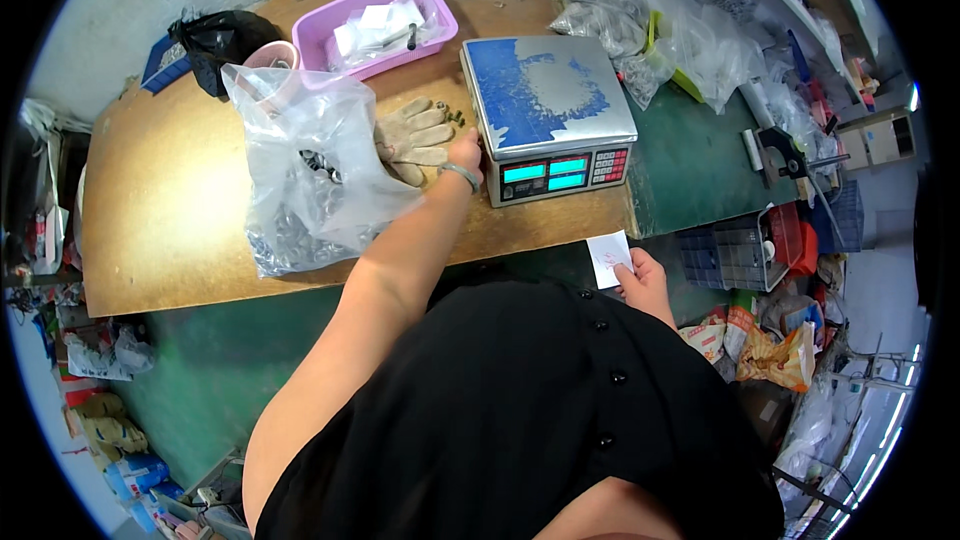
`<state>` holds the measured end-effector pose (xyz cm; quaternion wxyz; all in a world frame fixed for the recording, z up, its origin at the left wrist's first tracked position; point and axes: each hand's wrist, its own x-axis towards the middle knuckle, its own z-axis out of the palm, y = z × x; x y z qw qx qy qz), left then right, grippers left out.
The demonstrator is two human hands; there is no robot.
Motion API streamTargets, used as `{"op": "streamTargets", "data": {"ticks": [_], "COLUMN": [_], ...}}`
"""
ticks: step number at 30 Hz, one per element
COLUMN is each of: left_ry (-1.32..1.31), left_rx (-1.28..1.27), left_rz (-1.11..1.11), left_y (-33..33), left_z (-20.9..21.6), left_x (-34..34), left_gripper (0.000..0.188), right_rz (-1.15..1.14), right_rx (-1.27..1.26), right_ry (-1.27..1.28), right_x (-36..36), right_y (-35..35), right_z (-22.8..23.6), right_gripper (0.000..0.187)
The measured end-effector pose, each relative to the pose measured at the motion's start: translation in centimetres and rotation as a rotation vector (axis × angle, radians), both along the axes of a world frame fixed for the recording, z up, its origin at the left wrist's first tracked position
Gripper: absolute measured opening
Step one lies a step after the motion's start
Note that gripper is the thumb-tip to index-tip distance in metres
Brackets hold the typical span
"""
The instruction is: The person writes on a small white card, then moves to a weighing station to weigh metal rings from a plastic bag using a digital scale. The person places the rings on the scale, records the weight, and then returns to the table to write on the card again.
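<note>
My left hand (466, 153), with a bracelet on its wrist, reaches to the left side of a digital weighing scale (548, 115). It rests against or right beside the casing, and its fingers are too hidden to read. Beside it lie a pair of worn cream work gloves (413, 137) and several small dark pieces (455, 116). At the table's front edge, my right hand (645, 280) pinches a white paper slip (608, 258) with reddish marks. Left of the gloves stands a clear plastic bag (315, 180) holding shiny dark metal-looking parts.
A purple basket (318, 24) with white packets sits at the back of the wooden table (160, 200), near a pink container (275, 55) and black bag (225, 40). Clear bags (610, 10) crowd the back right. Crates (735, 252) stand below at right.
</note>
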<state>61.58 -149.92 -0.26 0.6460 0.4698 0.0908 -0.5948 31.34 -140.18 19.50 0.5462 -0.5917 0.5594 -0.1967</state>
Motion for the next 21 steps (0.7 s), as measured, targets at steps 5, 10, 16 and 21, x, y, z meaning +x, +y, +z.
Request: {"op": "streamTargets", "data": {"ticks": [5,10,16,21], "left_ry": [0.109,0.101,0.078,0.057], "left_rx": [0.040,0.068,0.097,0.080], "left_rz": [0.061,0.045,-0.069,-0.169], "left_y": [-1.3,-1.8,-2.8,-2.8], "left_z": [1.5,1.1,1.0,-2.3], "left_x": [0.8,1.8,2.5,3.5], "left_gripper": [0.029,0.034,0.044,0.038], "right_rz": [0.001,0.010,0.001,0.013], "right_rx": [-0.016,-0.043,-0.048,-0.063], "right_ry": [-0.037,-0.073,-0.112,-0.119], "right_x": [-1.3,-2.6,-4.0,-4.4], "right_y": [-2.2,-3.7,-4.7,-5.1], "right_z": [-0.6,-1.0,-1.9,-2.6], "right_gripper": [0.011,0.011,0.011,0.011]}}
